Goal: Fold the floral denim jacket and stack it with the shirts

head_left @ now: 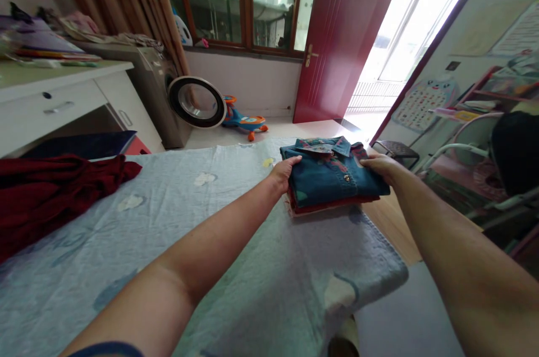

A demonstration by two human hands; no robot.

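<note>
A folded blue denim shirt (326,177), with a patterned collar and buttons, lies on top of a small stack at the far right corner of the covered surface. Beneath it shows the edge of a folded red garment (332,208). My left hand (287,173) grips the shirt's left side, thumb on top, with its other fingers mostly hidden. On the opposite side, my right hand (381,167) is closed on the shirt's right edge. I cannot tell whether either hand also holds the red cloth underneath.
A pale blue patterned sheet (236,200) covers the surface before me. Dark red cloth (54,194) lies bunched at left. Beyond are a washing machine with an open round door (197,102), a ride-on toy (244,120), a red door (341,31) and a cluttered shelf (484,99).
</note>
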